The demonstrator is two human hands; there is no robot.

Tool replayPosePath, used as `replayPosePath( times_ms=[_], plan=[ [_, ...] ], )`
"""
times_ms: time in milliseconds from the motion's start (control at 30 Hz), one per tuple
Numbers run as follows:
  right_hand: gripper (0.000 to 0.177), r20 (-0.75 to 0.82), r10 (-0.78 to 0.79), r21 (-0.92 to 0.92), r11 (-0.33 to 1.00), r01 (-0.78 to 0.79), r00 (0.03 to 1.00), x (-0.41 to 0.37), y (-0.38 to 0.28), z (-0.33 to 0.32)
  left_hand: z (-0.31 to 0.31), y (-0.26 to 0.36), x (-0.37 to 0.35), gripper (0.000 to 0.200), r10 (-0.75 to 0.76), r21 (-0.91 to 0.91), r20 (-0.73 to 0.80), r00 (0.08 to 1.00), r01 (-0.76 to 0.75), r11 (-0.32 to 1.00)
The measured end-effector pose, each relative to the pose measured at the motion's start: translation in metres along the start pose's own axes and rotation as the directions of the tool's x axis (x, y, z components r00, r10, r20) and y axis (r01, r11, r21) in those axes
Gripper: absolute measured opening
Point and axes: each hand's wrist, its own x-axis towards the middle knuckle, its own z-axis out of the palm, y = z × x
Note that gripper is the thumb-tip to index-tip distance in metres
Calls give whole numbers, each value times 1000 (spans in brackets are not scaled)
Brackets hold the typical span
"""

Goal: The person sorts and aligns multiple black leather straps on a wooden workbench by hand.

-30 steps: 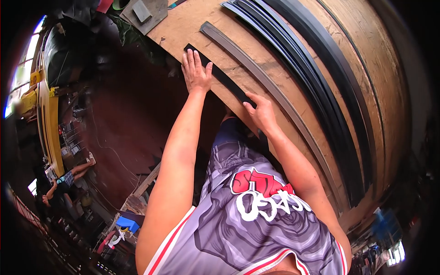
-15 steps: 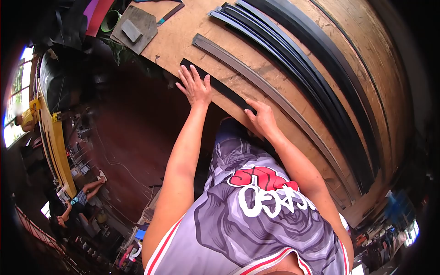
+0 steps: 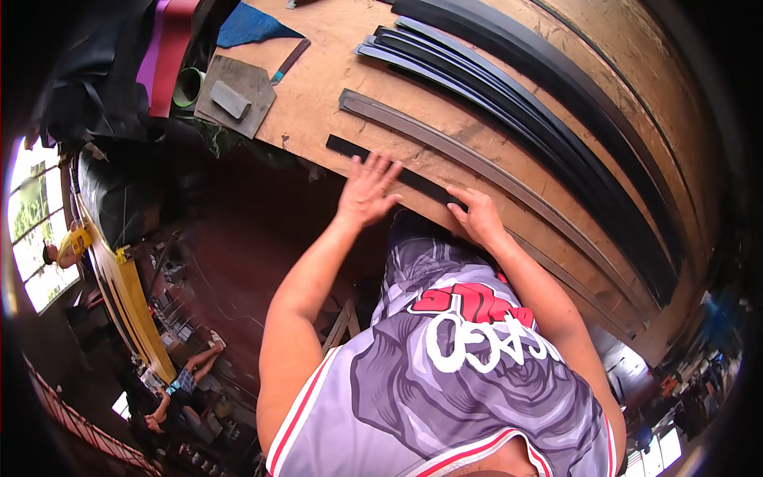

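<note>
1. The left hand (image 3: 367, 191) lies flat, fingers spread and released, on the black strip (image 3: 425, 187) at the counter's (image 3: 318, 95) near edge.
2. The right hand (image 3: 477, 215) presses the same strip, fingers extended, gripping nothing.

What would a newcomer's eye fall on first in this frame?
Both bare hands rest on a short black strip at the near edge of the plywood table: the left hand with fingers splayed, the right hand further along the strip. Behind them, a bundle of long black strips sweeps across the tabletop, with one grey strip lying between.
</note>
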Motion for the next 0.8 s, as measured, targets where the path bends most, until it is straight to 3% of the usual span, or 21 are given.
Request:
replayPosePath(
  times_ms=[67, 133, 167, 200, 300, 367, 400, 467, 567, 700, 800],
  plan=[
    [34, -12, -18, 6, 1000, 18, 1000, 2, 2, 1, -3, -66, -7, 77, -122, 64, -47, 991, 124, 990],
    [34, 1, 7, 2, 1000, -7, 1000, 3, -2, 1, -10, -118, -11, 78, -273, 244, -144, 951, 302, 922],
    [34, 8, 16, -4, 1000, -16, 1000, 4, -2, 0, -19, -128, -11, 78, -340, 214, -234, 911, 389, 896],
    [34, -13, -4, 8, 1000, 4, 1000, -5, 1, -13, -34, -114, -8, 80, -391, 252, -255, 884, 451, 856],
    [34, -27, -25, 26, 999, 26, 999, -3, 5, -9, -24, -55, 13, 83, -438, 47, -405, 803, 496, 867],
    [35, -14, -32, 28, 999, 32, 999, -1, 8, -7, -4, 14, 28, 88, -547, -132, -312, 777, 535, 835],
    [36, 3, -22, 20, 1000, 22, 1000, -1, 8, -6, 22, 37, 32, 89, -525, -165, -365, 769, 502, 849],
    [39, 44, 0, -9, 1000, 0, 999, 1, 6, -6, 40, 71, 41, 88, -643, -276, -252, 723, 583, 764],
    [47, 14, -63, 64, 996, 62, 998, 0, 15, -1, 64, 70, 46, 87, -619, -187, -384, 685, 599, 779],
    [60, 174, 107, 269, 951, -152, 979, 0, 39, 2, 78, 56, 51, 85, -659, -179, -379, 650, 647, 741],
    [59, 257, 151, 446, 858, -255, 955, -14, 71, -9, 83, 52, 56, 84, -663, -152, -406, 629, 669, 728]
  ],
)
